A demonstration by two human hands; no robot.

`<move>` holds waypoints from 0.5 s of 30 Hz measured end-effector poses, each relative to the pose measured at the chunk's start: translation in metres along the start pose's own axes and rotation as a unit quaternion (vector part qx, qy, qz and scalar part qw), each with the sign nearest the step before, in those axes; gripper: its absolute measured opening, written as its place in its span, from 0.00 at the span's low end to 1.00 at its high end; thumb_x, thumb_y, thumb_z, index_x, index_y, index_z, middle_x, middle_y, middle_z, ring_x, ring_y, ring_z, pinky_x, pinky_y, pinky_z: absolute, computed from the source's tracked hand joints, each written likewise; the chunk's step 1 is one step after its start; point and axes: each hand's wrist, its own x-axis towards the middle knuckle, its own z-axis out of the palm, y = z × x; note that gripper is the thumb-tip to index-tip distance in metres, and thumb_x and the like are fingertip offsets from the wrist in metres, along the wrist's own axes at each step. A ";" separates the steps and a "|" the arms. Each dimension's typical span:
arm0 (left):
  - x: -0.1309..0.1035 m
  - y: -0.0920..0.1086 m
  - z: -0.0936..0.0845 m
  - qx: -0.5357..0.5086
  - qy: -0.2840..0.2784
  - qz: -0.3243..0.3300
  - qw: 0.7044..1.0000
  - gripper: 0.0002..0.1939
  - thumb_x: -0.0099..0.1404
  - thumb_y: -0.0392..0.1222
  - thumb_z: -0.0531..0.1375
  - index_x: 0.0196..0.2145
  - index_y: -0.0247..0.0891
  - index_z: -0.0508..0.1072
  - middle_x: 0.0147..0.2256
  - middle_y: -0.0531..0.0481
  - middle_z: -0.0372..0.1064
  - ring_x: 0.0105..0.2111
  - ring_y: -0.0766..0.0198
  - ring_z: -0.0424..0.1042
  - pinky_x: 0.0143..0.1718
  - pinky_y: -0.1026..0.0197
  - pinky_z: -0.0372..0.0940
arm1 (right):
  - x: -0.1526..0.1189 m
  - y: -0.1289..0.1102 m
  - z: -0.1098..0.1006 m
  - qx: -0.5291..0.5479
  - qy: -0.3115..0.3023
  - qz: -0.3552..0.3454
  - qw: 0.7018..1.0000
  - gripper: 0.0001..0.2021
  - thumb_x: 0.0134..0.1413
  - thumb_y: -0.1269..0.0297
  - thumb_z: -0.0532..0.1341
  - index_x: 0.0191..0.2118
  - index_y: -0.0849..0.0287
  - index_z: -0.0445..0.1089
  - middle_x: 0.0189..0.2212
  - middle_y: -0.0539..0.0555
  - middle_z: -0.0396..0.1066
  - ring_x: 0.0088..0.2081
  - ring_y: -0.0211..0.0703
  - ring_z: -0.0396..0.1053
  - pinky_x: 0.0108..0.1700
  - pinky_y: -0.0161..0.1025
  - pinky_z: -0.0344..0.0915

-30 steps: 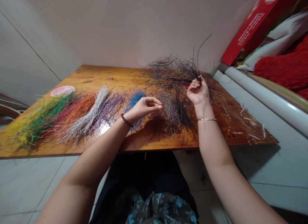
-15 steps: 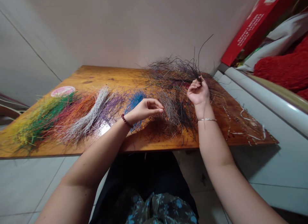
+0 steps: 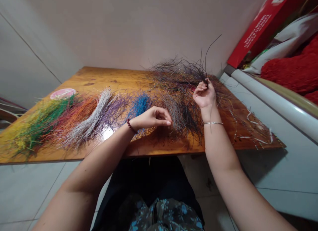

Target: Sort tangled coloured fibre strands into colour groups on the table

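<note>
My right hand (image 3: 205,92) is closed round a bunch of dark strands (image 3: 190,70), whose loose ends spread left and upward over the back right of the wooden table (image 3: 99,75). My left hand (image 3: 156,117) hovers over the table's middle, thumb and fingertips together; whatever they may pinch is too small to make out. Beside its fingertips lies a grey bundle (image 3: 175,112), with a black bundle (image 3: 190,116) to the right. Behind my left hand is a blue bundle (image 3: 140,103).
Purple (image 3: 115,110), white (image 3: 93,121), orange (image 3: 80,116), green (image 3: 49,120) and yellow (image 3: 17,131) bundles lie to the left, near a pink disc (image 3: 63,93). Scraps of white strip (image 3: 264,141) are at the right. A red box (image 3: 250,32) stands beyond the table.
My left hand has moved slightly down and to the right, its fingers still together. My right hand stays in nearly the same place with the dark strands.
</note>
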 end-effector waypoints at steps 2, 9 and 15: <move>0.002 -0.001 -0.001 0.067 0.099 0.015 0.993 0.16 0.61 0.51 0.68 0.36 0.34 0.79 0.36 0.44 0.77 0.32 0.66 0.73 0.37 0.64 0.67 | 0.000 0.000 0.000 -0.017 -0.002 -0.007 1.000 0.11 0.56 0.67 0.66 0.27 0.55 0.64 0.16 0.38 0.63 0.16 0.23 0.61 0.18 0.23 0.62; 0.006 -0.010 -0.006 0.270 0.260 -0.004 0.927 0.18 0.68 0.53 0.60 0.39 0.36 0.81 0.38 0.44 0.79 0.34 0.61 0.74 0.37 0.62 0.64 | 0.000 0.000 0.002 -0.009 0.028 0.002 1.000 0.11 0.59 0.67 0.64 0.26 0.55 0.65 0.16 0.39 0.63 0.15 0.23 0.61 0.17 0.23 0.62; 0.006 -0.019 -0.009 0.281 0.284 -0.015 0.917 0.14 0.68 0.48 0.61 0.42 0.39 0.82 0.41 0.45 0.80 0.37 0.59 0.76 0.40 0.61 0.66 | -0.002 0.001 0.004 0.009 0.028 0.007 1.000 0.11 0.59 0.68 0.64 0.26 0.55 0.65 0.16 0.39 0.63 0.16 0.23 0.62 0.18 0.22 0.63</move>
